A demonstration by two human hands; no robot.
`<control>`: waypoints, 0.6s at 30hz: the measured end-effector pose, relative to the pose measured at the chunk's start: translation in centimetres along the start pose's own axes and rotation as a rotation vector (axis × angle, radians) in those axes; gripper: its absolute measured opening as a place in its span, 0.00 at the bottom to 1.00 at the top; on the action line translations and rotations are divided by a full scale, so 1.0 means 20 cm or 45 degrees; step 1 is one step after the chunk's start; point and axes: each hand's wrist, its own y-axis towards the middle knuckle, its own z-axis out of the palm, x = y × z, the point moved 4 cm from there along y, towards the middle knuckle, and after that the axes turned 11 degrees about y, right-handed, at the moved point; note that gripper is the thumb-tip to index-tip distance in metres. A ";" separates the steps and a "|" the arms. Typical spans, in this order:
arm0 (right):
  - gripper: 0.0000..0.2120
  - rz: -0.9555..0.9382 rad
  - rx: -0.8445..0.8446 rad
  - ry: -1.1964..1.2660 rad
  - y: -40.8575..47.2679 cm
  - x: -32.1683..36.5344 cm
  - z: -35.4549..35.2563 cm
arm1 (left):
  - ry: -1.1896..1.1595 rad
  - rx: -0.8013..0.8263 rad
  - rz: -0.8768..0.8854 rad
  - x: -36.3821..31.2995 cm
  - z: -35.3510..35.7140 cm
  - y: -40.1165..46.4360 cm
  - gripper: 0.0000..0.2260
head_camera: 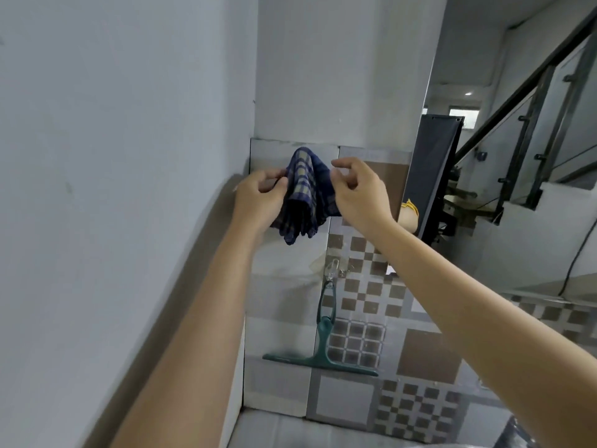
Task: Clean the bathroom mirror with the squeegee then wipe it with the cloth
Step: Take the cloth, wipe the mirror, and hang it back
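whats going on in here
A person is holding a blue checked cloth up in front of the tiled wall, the left hand and right hand both pinching it. The green squeegee hangs from a hook on the tiles below, untouched. The mirror is off to the right, and the cloth is not on it yet.

Soft even daylight, faint shadows, slight blur, wide-angle edge bending.
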 end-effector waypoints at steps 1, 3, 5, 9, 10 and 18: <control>0.11 0.042 0.023 0.064 0.01 0.01 0.01 | -0.037 0.022 -0.020 0.01 -0.01 0.01 0.07; 0.11 0.154 0.065 0.231 0.02 0.02 0.03 | -0.163 0.085 -0.084 0.02 -0.01 0.03 0.07; 0.11 0.279 0.100 0.399 0.04 0.02 0.04 | -0.292 0.177 -0.143 0.02 0.00 0.04 0.07; 0.11 0.428 0.189 0.741 0.08 0.04 0.05 | -0.351 0.252 -0.163 -0.02 -0.01 0.07 0.08; 0.12 0.409 0.194 0.751 0.10 0.06 0.04 | -0.336 0.247 -0.143 -0.04 -0.01 0.07 0.08; 0.11 0.237 0.174 0.838 0.15 0.17 -0.06 | -0.315 0.137 -0.035 -0.27 -0.07 0.12 0.11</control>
